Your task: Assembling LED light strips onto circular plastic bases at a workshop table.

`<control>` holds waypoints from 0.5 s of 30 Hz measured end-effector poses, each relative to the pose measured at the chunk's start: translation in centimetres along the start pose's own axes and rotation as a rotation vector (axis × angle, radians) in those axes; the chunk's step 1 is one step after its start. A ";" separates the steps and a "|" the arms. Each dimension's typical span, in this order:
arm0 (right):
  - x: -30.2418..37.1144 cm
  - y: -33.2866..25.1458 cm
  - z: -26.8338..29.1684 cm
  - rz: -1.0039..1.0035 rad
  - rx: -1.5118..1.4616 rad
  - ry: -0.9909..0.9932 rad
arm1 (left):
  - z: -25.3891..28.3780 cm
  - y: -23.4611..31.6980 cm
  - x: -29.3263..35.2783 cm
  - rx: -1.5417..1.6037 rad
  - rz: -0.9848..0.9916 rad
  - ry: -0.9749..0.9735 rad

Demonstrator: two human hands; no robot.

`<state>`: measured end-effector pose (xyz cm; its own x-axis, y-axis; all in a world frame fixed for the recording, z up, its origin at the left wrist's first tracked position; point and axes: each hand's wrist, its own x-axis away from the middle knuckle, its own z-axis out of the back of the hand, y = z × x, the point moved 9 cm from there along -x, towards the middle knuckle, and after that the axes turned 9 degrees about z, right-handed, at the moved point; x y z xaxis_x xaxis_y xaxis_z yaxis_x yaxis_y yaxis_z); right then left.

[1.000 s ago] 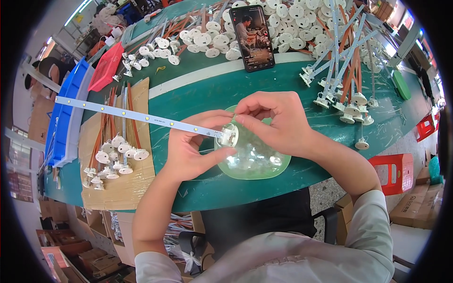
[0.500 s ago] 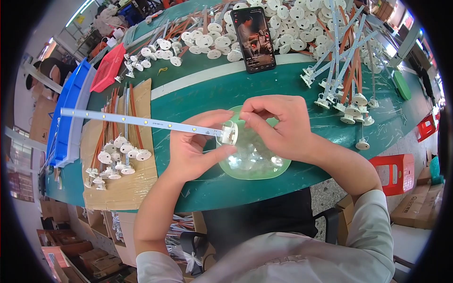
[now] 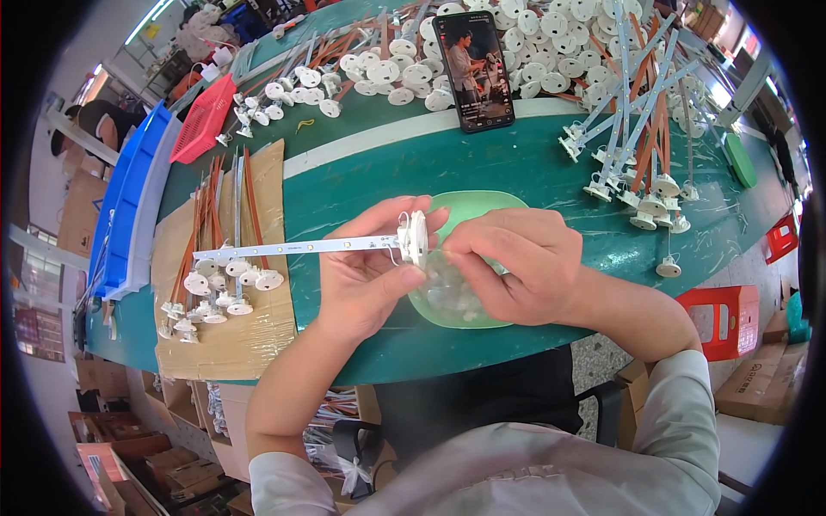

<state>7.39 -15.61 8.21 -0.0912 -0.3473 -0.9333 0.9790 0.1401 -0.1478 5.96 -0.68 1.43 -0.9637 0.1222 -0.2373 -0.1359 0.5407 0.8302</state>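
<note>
Green worktable (image 3: 516, 172), pale green bowl (image 3: 482, 206) of small clear parts, left hand (image 3: 370, 275) and right hand (image 3: 516, 267) gripping white-capped strip (image 3: 301, 248)

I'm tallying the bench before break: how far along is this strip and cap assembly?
Done: a batch of capped strips lies on the cardboard sheet to the left. In hand: the left hand holds a white strip while the right hand works a white round cap onto its end, over the green bowl. Left: many loose caps and strips wait farther back; I can't tell how many.
</note>
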 end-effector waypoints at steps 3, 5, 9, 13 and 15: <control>0.1 -0.2 -0.2 0.021 0.002 -0.010 | 0.1 -0.3 0.0 -0.044 0.043 0.007; 0.0 -0.2 -0.3 0.036 0.009 -0.013 | 0.3 -0.5 0.0 -0.012 0.055 0.037; -0.1 -0.1 -0.2 0.024 0.004 -0.011 | 0.1 -0.6 0.0 0.095 0.067 0.028; -0.4 0.3 0.3 -0.012 0.016 0.000 | 0.6 -0.1 -0.2 -0.019 0.077 0.045; -0.5 0.6 0.8 0.016 0.089 -0.003 | 1.1 -0.1 -0.2 -0.097 0.097 0.105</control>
<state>8.19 -16.08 8.85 -0.0752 -0.3481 -0.9344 0.9927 0.0624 -0.1031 6.42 0.11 0.83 -0.9914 0.0791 -0.1041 -0.0580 0.4474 0.8925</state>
